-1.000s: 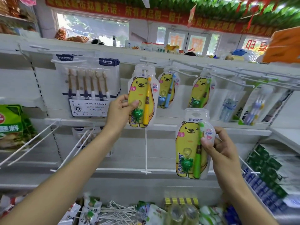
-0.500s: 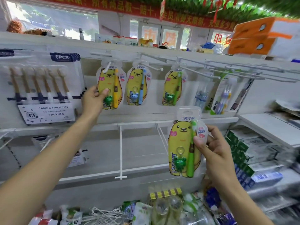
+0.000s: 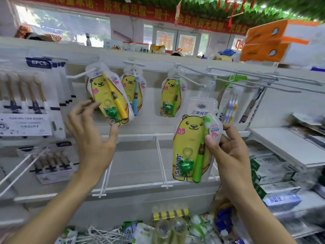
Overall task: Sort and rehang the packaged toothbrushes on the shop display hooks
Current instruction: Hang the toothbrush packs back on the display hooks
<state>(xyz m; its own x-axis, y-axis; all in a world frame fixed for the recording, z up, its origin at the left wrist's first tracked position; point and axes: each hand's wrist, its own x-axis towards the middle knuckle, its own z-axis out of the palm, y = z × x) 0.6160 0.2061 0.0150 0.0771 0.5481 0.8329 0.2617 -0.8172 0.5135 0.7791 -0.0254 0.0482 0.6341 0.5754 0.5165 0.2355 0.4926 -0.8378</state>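
A bear-shaped pack with a yellow toothbrush (image 3: 107, 97) hangs tilted on a white hook (image 3: 79, 75) at the upper left. My left hand (image 3: 91, 138) is just below and left of it, fingers spread and relaxed, thumb tip near the pack's lower edge, holding nothing. My right hand (image 3: 228, 152) pinches a matching bear pack with a green toothbrush (image 3: 191, 145) by its right edge, upright, in front of the shelf. On hooks behind hang a blue-brush bear pack (image 3: 134, 92) and a green-brush bear pack (image 3: 171, 97).
Six-piece brush packs (image 3: 24, 97) hang at far left, more below (image 3: 51, 162). Long bare hooks (image 3: 246, 76) jut out at upper right beside multi-brush packs (image 3: 230, 104). White shelf dividers (image 3: 161, 161) stand below. Toothpaste boxes (image 3: 274, 173) fill the right shelf; loose goods and hooks (image 3: 105, 233) lie at the bottom.
My left hand has let go of the yellow-brush pack, which now hangs on the hook, and has opened and dropped slightly. The right hand still holds the green-brush pack, a little higher.
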